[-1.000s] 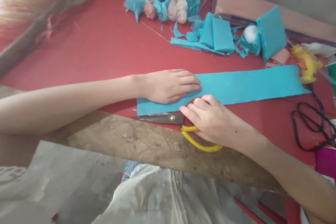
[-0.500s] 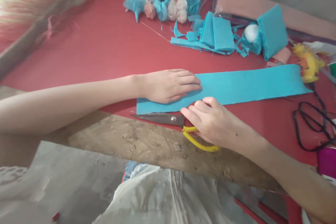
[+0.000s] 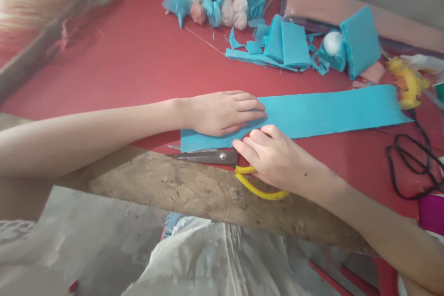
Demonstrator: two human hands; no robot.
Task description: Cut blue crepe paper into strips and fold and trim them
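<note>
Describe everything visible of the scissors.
The scissors have dark, metal-looking blades, tips slightly apart and pointing left, a silvery pivot, and a yellow handle loop. The right hand grips the handle end, hiding part of it. They run along the near edge of the blue strip, one blade apparently passing beneath it.

My strip of paper [image 3: 333, 112] is an even, bright blue. My scissors [image 3: 231, 158] have dark grey blades, a silvery screw and yellow handles. The table [image 3: 114, 69] before me is red, its front edge [image 3: 194, 185] mottled in browns. I see flowers [image 3: 210, 2] in blue, white and peachy pink, folded paper [image 3: 295, 44] in blue, and a white ball [image 3: 332, 43]. My glue gun [image 3: 411, 85] is yellow with an orange patch, its cord [image 3: 394, 175] black.
</note>
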